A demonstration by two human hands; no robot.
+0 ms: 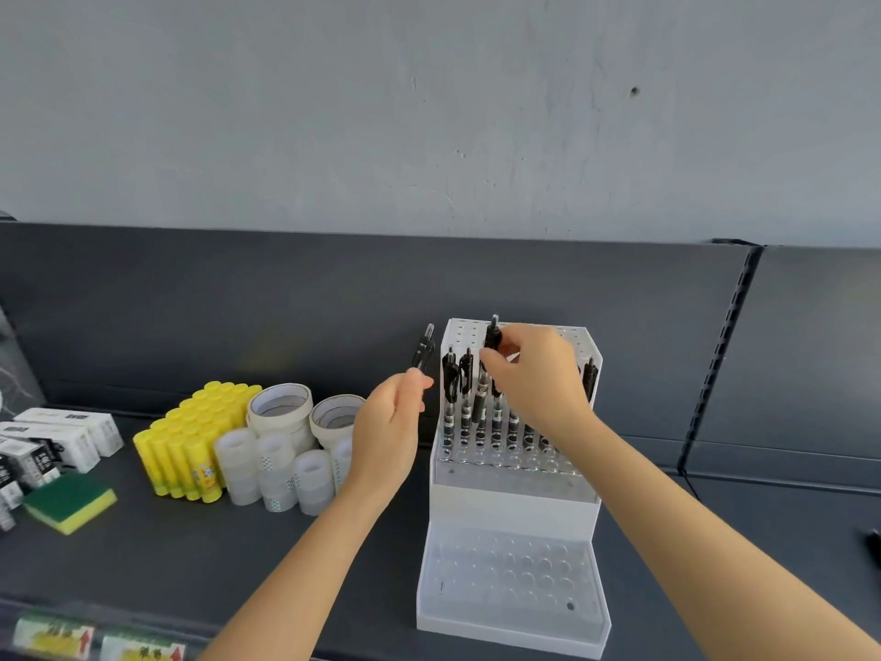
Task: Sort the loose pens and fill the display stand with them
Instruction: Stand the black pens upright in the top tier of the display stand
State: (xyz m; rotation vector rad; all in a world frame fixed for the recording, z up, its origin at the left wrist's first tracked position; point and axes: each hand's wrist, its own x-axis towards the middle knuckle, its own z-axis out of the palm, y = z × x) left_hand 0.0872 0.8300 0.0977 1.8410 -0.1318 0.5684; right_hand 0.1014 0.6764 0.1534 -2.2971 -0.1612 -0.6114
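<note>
A white stepped display stand [515, 508] with rows of round holes sits on the dark shelf. Several black pens [465, 403] stand upright in its upper tier; the lower tier's holes hold nothing. My right hand [534, 374] reaches over the upper tier and pinches a black pen [492, 333] by its top end, above the row of pens. My left hand [391, 422] is just left of the stand and holds another black pen [423, 348] upright, its clip end pointing up.
Yellow glue sticks [190, 441], rolls of masking tape [281, 407] and clear tape rolls [276, 474] stand to the left. A green-and-yellow sponge [69, 503] and white boxes [57, 436] lie at far left. A dark object [875, 551] shows at the right edge.
</note>
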